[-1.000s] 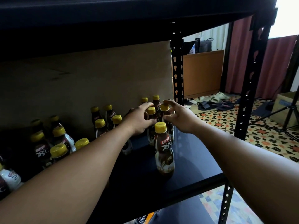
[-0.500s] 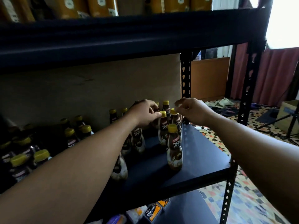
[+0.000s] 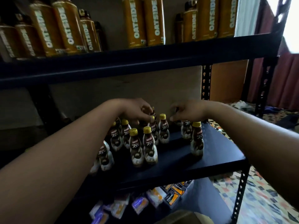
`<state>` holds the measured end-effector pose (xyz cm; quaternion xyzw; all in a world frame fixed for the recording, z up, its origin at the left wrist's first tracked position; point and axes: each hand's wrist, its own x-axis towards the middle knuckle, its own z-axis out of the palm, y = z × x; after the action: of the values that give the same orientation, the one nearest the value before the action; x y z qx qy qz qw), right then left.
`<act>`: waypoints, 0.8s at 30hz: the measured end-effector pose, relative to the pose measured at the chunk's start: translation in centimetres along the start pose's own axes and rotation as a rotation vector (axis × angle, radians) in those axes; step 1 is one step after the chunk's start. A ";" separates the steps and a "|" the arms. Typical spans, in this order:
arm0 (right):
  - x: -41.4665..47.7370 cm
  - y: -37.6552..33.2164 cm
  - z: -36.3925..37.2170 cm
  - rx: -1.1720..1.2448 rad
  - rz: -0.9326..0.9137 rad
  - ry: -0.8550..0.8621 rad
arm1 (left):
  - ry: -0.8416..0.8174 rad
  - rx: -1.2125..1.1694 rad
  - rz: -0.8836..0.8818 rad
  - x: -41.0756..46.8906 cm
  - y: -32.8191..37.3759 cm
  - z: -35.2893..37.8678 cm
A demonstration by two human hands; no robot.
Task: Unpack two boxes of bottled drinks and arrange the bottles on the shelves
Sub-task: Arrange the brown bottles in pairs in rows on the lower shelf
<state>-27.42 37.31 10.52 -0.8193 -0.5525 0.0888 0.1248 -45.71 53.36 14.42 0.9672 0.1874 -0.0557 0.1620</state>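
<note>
Lining up chocolate drink bottles (image 3: 149, 146) on shelf (image 3: 218, 152). Left hand (image 3: 134, 110) pinches back bottle (image 3: 153, 126). Right hand (image 3: 190, 110), at 3 o'clock, curled; grip unclear. Next: nudge bottles into rows.

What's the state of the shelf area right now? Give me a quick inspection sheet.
Surface: dark blue middle shelf, dimly lit.
Job's things: yellow-capped 78°C bottles upright in a cluster; a lone bottle stands apart at the right front; Oatside bottles stand on the upper shelf.
Clutter: packets on the shelf below.
Hands: left hand pinches the top of a rear bottle; right hand has its fingers curled above the rear bottles, grip unclear.
Cables: nothing seen.
Surroundings: cardboard back panel, black perforated upright, patterned floor, dark red curtain.
</note>
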 end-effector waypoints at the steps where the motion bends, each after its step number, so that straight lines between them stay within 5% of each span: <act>1: 0.1 -1.0 0.8 -0.008 -0.014 -0.007 | 0.001 0.008 -0.010 -0.7 -0.7 0.2; 7: 1.7 -4.8 6.0 0.065 -0.066 -0.034 | 0.071 -0.002 -0.109 -1.3 -6.1 4.0; 24: 5.5 -4.6 14.5 0.289 -0.067 0.286 | 0.512 -0.316 -0.102 0.5 -9.9 13.6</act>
<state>-33.56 45.57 -1.99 -0.7783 -0.5375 0.0460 0.3213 -49.62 57.71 -1.33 0.9019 0.2768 0.2117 0.2552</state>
